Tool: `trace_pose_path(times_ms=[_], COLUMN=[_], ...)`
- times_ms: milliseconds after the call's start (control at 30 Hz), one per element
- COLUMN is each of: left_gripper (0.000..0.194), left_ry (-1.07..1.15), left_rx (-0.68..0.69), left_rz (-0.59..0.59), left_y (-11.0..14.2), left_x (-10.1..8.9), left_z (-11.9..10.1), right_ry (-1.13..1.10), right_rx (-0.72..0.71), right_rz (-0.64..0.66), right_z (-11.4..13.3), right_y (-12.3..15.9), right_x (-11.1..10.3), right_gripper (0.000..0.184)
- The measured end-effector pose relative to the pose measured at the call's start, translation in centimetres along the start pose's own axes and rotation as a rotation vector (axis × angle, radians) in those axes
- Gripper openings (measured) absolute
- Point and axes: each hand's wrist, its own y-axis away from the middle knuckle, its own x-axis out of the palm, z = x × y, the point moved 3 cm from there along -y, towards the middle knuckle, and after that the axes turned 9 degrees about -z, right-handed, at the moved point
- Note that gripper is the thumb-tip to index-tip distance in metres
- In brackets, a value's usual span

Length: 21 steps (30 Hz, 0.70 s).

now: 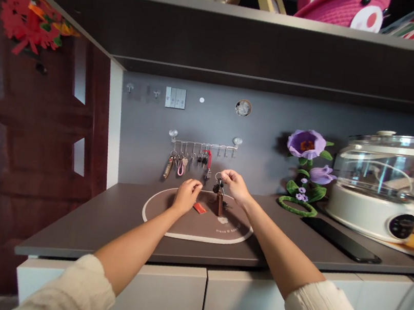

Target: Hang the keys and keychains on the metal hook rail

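My right hand [235, 186] pinches the ring of a bunch of keys [218, 185]. A brown fob [219, 204] dangles from that ring above the oval mat [176, 228]. To its left, my left hand [187, 196] hovers over the mat with thumb and fingers together; what they hold, if anything, is hidden. Just below those fingers is a red tag [199, 208], and I cannot tell whether it hangs from them or lies on the mat. Behind both hands, a hook rail [204, 145] on the wall carries several key sets, among them a pink loop [180, 167] and a red strap [209, 159].
A black phone [342, 240] lies on the counter at right, before a white appliance with a clear top [372, 208]. Purple knitted flowers [307, 145] stand beside it. Overhead runs a dark shelf [224, 41]. A brown door [36, 150] is at left.
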Motion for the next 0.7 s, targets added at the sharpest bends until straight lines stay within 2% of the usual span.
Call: trace_pose_path(times_ms=[333,700], left_gripper=[0.019,0.021], left_ry=[-0.115,-0.146], left_rx=[0.026,0.021], left_rz=[0.021,0.022], left_y=[0.2,0.3], left_x=[0.4,0.7], left_z=[0.4,0.7], right_ry=[0.047,0.094], right_rx=[-0.024,0.092], right_rz=[-0.1,-0.348], right_z=[1.9,0.4], right_y=[-4.7,-8.7], right_x=[-0.9,0.7], right_gripper=[0.029,0.006])
